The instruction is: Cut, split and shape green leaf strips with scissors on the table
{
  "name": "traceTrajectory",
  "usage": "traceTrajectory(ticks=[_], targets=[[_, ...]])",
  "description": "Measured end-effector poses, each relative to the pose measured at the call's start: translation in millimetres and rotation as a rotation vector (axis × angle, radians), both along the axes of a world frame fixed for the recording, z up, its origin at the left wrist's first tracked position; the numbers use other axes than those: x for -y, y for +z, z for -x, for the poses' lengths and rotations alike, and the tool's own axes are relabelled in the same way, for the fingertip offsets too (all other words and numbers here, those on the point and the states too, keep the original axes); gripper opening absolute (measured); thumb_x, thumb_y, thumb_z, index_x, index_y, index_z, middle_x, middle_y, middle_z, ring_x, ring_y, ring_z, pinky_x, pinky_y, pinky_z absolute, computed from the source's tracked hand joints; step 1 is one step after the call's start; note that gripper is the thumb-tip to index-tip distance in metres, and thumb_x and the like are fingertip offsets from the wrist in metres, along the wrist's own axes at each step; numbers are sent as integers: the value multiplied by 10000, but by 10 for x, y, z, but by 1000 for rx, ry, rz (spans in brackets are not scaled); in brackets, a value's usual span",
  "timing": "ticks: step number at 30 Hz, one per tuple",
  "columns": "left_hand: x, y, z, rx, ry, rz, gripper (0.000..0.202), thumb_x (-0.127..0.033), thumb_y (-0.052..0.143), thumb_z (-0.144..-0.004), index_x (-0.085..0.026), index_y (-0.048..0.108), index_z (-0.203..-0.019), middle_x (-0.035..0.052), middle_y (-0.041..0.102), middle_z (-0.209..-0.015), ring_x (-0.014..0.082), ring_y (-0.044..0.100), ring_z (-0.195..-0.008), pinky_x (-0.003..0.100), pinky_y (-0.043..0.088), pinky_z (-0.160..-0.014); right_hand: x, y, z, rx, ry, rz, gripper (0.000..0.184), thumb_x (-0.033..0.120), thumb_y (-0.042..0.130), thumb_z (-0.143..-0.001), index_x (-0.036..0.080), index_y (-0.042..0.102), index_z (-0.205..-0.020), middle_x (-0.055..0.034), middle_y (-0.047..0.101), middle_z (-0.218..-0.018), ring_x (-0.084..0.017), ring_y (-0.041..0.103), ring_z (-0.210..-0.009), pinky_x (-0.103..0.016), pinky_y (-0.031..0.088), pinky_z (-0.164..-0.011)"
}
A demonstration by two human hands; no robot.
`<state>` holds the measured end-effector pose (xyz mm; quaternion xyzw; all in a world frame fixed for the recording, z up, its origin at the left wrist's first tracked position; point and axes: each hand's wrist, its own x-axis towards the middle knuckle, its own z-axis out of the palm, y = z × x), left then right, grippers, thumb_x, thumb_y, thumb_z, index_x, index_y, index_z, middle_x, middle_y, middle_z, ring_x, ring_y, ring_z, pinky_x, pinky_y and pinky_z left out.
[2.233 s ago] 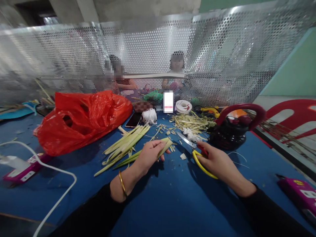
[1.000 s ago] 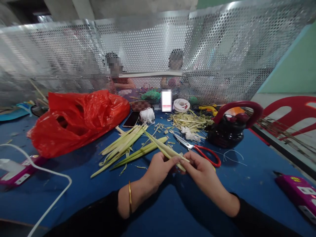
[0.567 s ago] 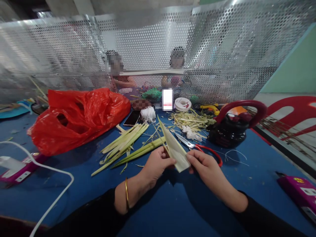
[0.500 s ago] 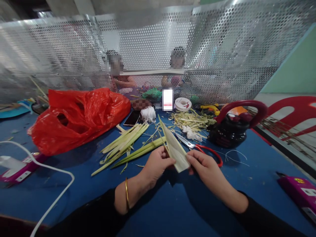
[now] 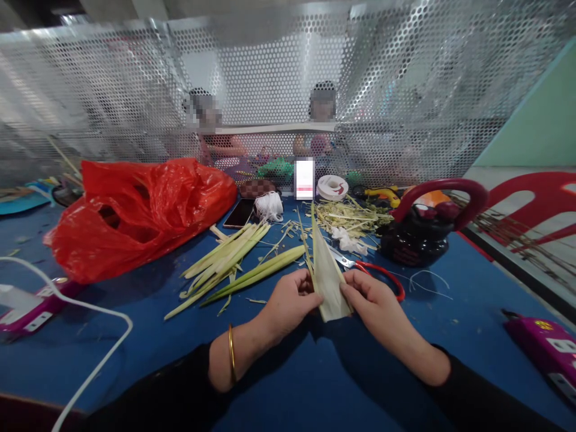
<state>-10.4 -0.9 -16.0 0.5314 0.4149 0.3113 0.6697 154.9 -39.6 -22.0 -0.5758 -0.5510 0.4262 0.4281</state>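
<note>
My left hand and my right hand both pinch the wide lower end of a pale green leaf strip, spread flat between them, its tip pointing away from me. It is held just above the blue table. Red-handled scissors lie right behind my right hand. A bundle of long leaf strips lies to the left of my left hand.
A red plastic bag sits at the left, a dark kettle with a red handle at the right. Leaf trimmings, a phone, string and tape lie behind. Two people sit beyond the perforated metal screen.
My right hand let go of the scissors and joined the left on a leaf strip. The folded strip has been opened flat and its tip has swung more upright.
</note>
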Motion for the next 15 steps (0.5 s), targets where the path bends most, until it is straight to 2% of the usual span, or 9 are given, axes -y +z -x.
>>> traceTrajectory(ticks=[5,9,12,15], targets=[[7,-5,-2,-7,7,-3,222,-94,634,-641,-129,626,-860,26,669,-749,135,612,-667,241,470,-606,-7,-13,17,-56,8,31,162,377,534,-810,223,533,-758,28,543,-612,-137,524,-531,-247,449,-476],[7,13,-5,-18,42,5,112,-195,673,-707,-133,628,-788,9,627,-660,108,567,-578,236,443,-569,-16,-67,13,-75,57,41,163,369,557,-822,214,538,-773,24,552,-611,-135,524,-536,-245,449,-475],[-15,20,1,-11,114,-8,136,-262,670,-741,-137,619,-758,1,602,-631,101,545,-544,240,441,-554,-13,-100,10,-43,70,4,166,347,554,-835,212,523,-744,42,507,-586,-121,487,-519,-238,426,-476],[-38,13,11,-5,198,-35,136,-257,668,-733,-142,614,-783,-10,596,-633,102,545,-547,241,444,-553,-4,-88,17,-18,62,-39,192,353,566,-834,211,515,-713,46,488,-586,-117,478,-524,-238,418,-484]])
